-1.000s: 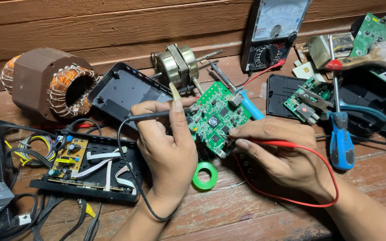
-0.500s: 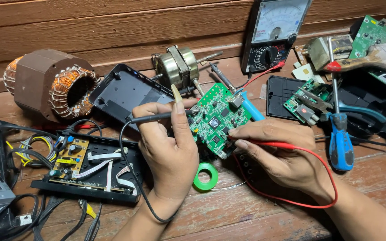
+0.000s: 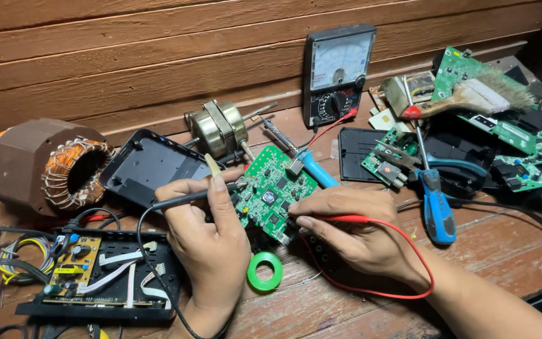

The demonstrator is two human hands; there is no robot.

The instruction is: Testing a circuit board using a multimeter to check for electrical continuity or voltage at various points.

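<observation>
Your left hand [image 3: 211, 242] grips the black probe [image 3: 189, 198], your right hand [image 3: 352, 229] pinches the red probe [image 3: 340, 219]; both tips touch the green circuit board [image 3: 271, 191] lying between them on the wooden table [image 3: 503, 251].

Electronics repair workshop, wooden bench [image 3: 346, 307], analog multimeter [image 3: 337, 75], circuit boards [image 3: 271, 191], motor windings [image 3: 45, 166]

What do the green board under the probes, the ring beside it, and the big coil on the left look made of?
Green board: likely fibreglass laminate with a glossy green coat, studded with dark chips.
Ring: looks like a roll of green plastic tape, smooth and slightly shiny.
Coil: copper-coloured wire windings in a dull brown metal core, probably.
</observation>
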